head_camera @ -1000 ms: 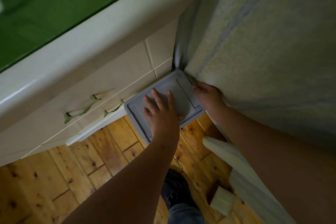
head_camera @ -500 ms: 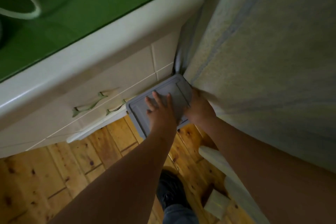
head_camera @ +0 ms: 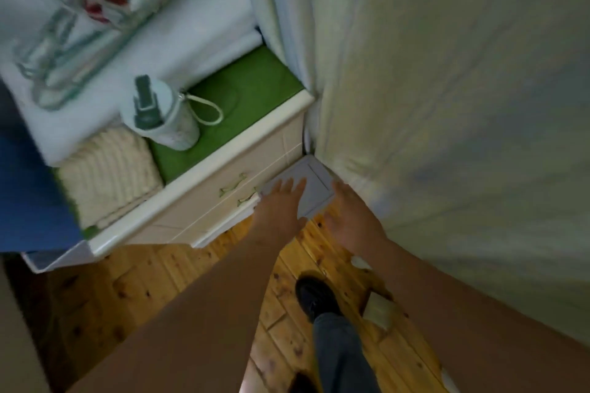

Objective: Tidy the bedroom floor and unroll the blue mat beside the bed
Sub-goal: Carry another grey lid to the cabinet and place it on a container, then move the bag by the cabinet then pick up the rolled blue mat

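A flat grey square panel lies on the wooden floor, in the corner between the cream nightstand and the bed's pale cover. My left hand is spread over the panel's near left part with straight fingers. My right hand is at the panel's right edge, fingers relaxed, holding nothing. A blue shape fills the left edge, too blurred to identify.
The nightstand's green top carries a pale bottle with a loop strap and a cream knitted cloth. My dark shoe stands on the floor. A small pale block sits by the bed's edge.
The view has risen and pulled back, showing the nightstand's top. My right hand has come off the panel's far right corner toward me. My left hand stays over the panel.
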The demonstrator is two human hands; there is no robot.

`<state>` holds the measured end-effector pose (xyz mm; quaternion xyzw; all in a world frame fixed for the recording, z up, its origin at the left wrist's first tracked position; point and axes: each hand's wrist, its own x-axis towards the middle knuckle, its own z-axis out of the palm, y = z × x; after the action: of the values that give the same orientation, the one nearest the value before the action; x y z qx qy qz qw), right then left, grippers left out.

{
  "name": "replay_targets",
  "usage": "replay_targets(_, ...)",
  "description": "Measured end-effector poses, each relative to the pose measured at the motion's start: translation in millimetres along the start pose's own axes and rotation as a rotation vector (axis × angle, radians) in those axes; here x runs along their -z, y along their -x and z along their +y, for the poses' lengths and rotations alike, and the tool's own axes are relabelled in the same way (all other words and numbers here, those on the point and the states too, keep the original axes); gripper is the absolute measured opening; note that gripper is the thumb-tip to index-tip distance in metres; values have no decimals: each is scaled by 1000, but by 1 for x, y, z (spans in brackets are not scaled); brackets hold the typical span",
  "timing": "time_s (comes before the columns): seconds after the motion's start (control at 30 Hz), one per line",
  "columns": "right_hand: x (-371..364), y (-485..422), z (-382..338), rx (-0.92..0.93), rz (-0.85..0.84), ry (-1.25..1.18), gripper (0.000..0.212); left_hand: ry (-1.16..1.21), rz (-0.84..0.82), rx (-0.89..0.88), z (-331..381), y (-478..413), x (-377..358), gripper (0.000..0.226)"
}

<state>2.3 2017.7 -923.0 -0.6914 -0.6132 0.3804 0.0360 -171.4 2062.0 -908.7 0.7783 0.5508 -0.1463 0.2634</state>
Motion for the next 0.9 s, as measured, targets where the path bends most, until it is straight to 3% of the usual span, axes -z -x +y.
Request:
replay_targets(0.17, 73, 134, -59, 165, 39, 68, 64, -18, 42, -121, 66, 141, 74, 81)
replay_targets(0.27, 127, 212, -89, 250, 217, 117, 63, 40, 166, -163, 99, 209, 130, 77)
replay_targets(0.3, 145, 239, -95, 250, 292, 87, 64, 58, 202, -190, 111, 229, 146, 75)
replay_targets(0.4, 182, 314, -99, 148, 307, -16, 71, 94, 238, -216, 153, 274, 182, 73)
replay_targets(0.5, 200, 378, -81, 85, 369, 30, 72, 53, 272, -279, 195, 313, 202, 80)
replay_targets(0.67, 214, 499, -32, -21, 442, 23, 69, 5, 294, -449, 274, 379, 192, 85)
replay_targets(0.9, 184, 703, 78, -178, 538, -60, 70, -51, 159, -536, 383, 486, 87, 82)
